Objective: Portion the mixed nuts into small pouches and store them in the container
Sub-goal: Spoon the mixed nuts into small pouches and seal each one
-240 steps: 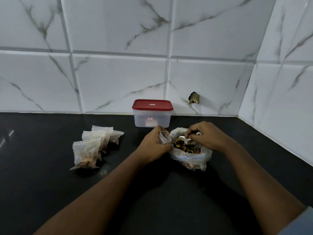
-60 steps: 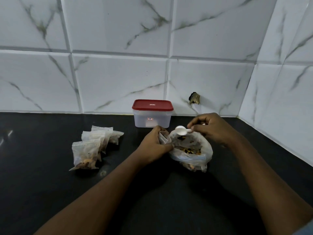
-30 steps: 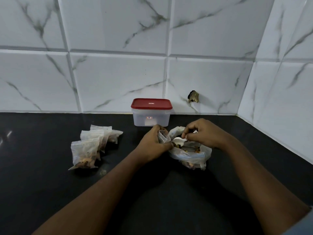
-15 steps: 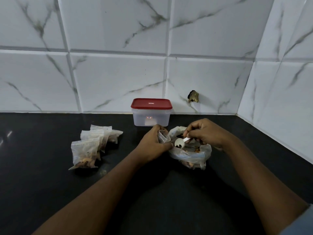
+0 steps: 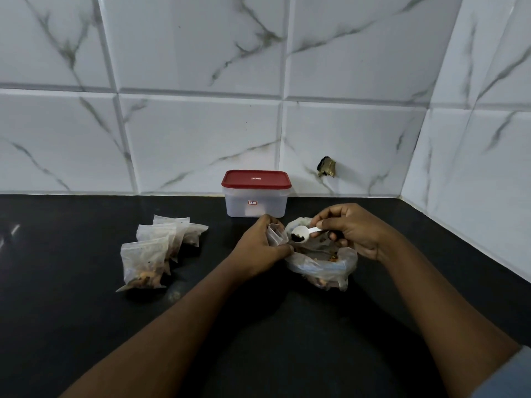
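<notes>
The step in hand is filling one more pouch. The left hand (image 5: pixel 260 248) grips a small clear plastic pouch (image 5: pixel 276 233) upright, fingers curled round its body and its mouth gaping toward the right. The right hand (image 5: pixel 350 231) pinches the handle of a small white plastic spoon (image 5: pixel 301 233) between thumb and fingertips. The spoon's bowl carries a few dark pieces and hangs just beside the pouch mouth, above the large crumpled clear plastic bag of mixed nuts (image 5: pixel 321 265), which lies on the black stone countertop (image 5: pixel 86 326) under both hands. The next move, as I judge it, calls for bringing the spoon's lip inside the narrow opening before tipping, with the left hand holding the mouth wide so nothing spills. To the left, well apart from the hands, a heap of filled clear pouches (image 5: pixel 155 248) lies on the counter. The translucent rectangular plastic container with a red lid (image 5: pixel 255 193) stands closed against the white marbled wall tiles (image 5: pixel 201 133), behind the hands. Several portions look done, but storing has not begun. The pouches in the heap overlap too much to count. The left hand's fingers hide whether the held pouch already has nuts in it. What remains in the big bag is hard to judge through its folds, and nothing can be made out through the container's cloudy wall.
</notes>
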### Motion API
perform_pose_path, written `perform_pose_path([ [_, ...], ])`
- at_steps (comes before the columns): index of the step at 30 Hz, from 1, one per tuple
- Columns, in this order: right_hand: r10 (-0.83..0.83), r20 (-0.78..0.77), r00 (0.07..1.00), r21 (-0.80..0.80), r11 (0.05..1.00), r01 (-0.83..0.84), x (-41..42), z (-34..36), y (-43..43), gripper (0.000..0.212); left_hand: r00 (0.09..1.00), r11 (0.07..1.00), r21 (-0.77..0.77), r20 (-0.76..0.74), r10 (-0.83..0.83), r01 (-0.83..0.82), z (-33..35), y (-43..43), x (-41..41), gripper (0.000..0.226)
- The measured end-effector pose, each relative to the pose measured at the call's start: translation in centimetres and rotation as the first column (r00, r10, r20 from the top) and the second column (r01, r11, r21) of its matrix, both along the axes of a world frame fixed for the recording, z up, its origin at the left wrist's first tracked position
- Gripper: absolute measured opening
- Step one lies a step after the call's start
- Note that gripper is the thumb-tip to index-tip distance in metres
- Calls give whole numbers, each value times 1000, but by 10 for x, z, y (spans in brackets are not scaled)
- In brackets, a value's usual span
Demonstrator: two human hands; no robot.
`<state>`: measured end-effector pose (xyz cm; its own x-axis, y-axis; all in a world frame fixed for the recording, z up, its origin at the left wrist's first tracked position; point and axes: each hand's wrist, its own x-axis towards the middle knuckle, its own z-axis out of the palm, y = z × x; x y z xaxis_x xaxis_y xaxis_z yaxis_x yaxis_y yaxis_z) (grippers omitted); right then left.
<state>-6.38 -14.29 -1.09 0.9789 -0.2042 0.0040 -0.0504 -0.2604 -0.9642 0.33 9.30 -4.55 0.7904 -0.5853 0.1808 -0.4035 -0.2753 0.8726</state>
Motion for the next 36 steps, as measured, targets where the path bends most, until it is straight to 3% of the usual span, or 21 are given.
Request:
perform_pose_path([
  [4,39,90,995,175,983,-54,-4,7,5,13,1000,1000,-18,11,-1,1,-2,0,1,46],
  [7,97,152,984,181,976,-124,-6,10,14,14,1000,999,-37,23,-4,5,-4,0,1,49],
  [10,193,147,970,-74,980,-184,-7,9,25,14,999,999,-53,35,-3,5,-6,0,2,42],
  [12,271,125,954,-278,933,-228,-8,9,30,15,999,998,-61,43,3,0,-7,0,2,38],
  [14,298,123,947,-385,894,-231,-9,10,31,18,998,998,-69,55,6,-2,-7,-1,3,38],
  [19,278,161,947,-387,900,-199,-12,13,30,19,998,998,-60,56,-2,5,-8,-1,2,39],
  [24,148,220,964,-362,930,-61,-16,25,12,23,1000,999,-33,26,-1,2,-3,1,0,44],
  [30,221,-168,961,-644,713,-277,-20,24,-11,29,1000,1000,-11,4,-7,7,-1,1,-1,44],
  [34,89,-59,994,-778,620,-102,-8,12,-4,29,1000,1000,-10,3,-12,12,0,1,-2,45],
  [36,53,31,998,-774,633,-10,-8,15,-6,30,1000,1000,-8,5,-11,11,1,2,-2,45],
])
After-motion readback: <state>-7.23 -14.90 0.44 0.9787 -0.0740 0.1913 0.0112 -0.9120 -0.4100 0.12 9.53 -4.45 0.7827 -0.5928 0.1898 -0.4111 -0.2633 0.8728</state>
